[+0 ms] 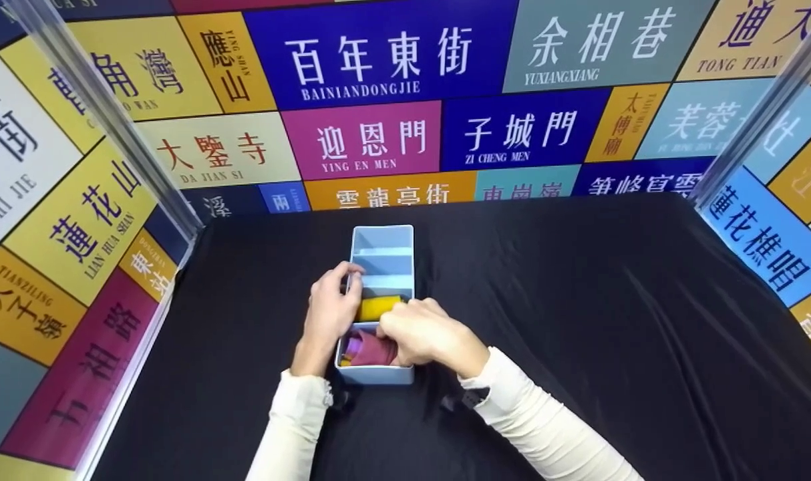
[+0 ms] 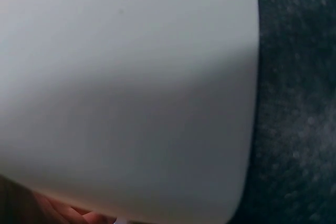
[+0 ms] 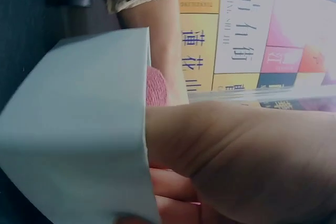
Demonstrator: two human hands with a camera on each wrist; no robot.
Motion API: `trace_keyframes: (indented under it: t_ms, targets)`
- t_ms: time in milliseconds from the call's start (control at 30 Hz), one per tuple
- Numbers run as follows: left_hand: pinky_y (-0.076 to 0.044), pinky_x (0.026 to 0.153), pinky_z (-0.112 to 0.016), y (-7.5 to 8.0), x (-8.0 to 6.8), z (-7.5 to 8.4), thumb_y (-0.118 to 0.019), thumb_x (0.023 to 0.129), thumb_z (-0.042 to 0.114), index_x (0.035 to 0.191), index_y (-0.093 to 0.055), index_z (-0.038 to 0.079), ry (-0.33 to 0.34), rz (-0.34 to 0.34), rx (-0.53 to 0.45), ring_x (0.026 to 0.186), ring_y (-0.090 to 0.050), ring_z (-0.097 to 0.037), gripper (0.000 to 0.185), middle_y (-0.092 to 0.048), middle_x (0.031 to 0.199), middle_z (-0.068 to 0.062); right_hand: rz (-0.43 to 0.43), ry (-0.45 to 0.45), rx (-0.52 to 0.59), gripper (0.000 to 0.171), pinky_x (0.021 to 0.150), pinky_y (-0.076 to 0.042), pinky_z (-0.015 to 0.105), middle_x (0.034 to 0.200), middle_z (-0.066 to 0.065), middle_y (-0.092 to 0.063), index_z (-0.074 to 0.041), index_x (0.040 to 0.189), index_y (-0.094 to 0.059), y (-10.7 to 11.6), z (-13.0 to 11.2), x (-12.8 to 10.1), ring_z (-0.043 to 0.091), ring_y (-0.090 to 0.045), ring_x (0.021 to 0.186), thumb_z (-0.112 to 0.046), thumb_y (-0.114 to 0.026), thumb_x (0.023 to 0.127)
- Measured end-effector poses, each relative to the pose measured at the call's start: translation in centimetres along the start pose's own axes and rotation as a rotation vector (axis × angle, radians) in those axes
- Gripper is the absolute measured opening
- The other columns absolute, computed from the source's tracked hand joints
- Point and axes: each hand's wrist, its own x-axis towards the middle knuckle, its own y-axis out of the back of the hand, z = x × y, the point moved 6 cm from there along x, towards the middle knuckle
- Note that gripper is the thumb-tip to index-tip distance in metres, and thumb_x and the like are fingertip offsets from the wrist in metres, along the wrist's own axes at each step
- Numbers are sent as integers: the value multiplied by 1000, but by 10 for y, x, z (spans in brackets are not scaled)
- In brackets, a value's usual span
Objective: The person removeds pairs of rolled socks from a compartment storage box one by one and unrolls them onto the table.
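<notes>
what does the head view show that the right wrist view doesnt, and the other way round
Only head: the yellow roll, the purple item and the dividers inside the box.

Only right wrist: fine ribbing on the red cloth.

Both: the box, the red cloth, the right hand, the left cuff and the lettered panels.

Right hand in blue box

A pale blue compartmented box stands upright. Maroon fabric lies in its nearest compartment, a yellow roll in the next.
</notes>
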Motion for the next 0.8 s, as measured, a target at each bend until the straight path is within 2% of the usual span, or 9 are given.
trace_keyframes:
  t_ms: [300,467,600,800]
  targets:
    - [-56,96,-48,1,0,-2,-62,105,32,114,-79,30,-4,0,-4,109,-72,-26,19,-77,115,-2,39,69,102,16,50,-38,35,64,-11,-55,-33,87,-76,-5,6,-5,16,-54,61,-37,-90,81]
    - [-55,96,-48,2,1,-3,-62,105,31,113,-79,30,-5,8,-7,109,-71,-26,19,-76,113,-2,68,77,154,18,47,-36,33,57,-16,-55,-34,89,-76,-7,8,-7,9,-53,56,-39,-91,82]
    - [-55,94,-48,1,2,-3,-62,105,31,113,-79,30,-8,4,-12,107,-71,-26,19,-76,112,-2,89,73,162,19,47,-37,32,60,-18,-58,-34,97,-78,-6,10,-11,6,-54,58,-40,-90,83]
    - [-55,94,-47,0,1,-3,-62,105,32,113,-78,30,-1,-1,-17,108,-71,-26,18,-76,112,-2,144,83,181,29,54,-43,34,75,-11,-66,-31,115,-80,4,13,-21,11,-59,66,-37,-87,88]
